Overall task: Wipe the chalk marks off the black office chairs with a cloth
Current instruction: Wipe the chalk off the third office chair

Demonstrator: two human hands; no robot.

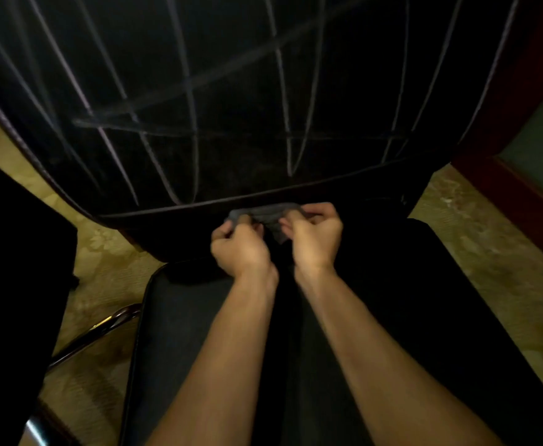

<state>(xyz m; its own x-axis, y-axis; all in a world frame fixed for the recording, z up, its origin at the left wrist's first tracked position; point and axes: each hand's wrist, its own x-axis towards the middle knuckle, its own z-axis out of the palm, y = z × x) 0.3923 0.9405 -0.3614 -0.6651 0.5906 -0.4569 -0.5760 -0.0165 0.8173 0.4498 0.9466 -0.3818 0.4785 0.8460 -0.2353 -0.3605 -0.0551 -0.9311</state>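
Two bare forearms reach forward over a black office chair seat [199, 333], the hands meeting just below the lower edge of the backrest [231, 91]. The left hand [239, 249] is turned knuckles-up, its fingers curled in a tight grip on one end of a small grey cloth [268, 215]; the right hand [315, 236] pinches the other end between thumb and curled fingers. The cloth is bunched and stretched between the two grips, held just beside the seam where backrest meets seat — whether it touches the chair cannot be told.

Above the hands, the dark backrest fills most of the view and is crossed by pale chalk marks [186, 88]: long lines fanning from top to bottom, cut by fainter sideways strokes. Patterned yellowish carpet [109, 246] shows on either side of the chair. At lower left a chrome chair frame [103, 326] slants across the floor beside another dark shape, too dim to identify. At right stands dark reddish wooden furniture [521, 201] — near the chair, but apart from it.
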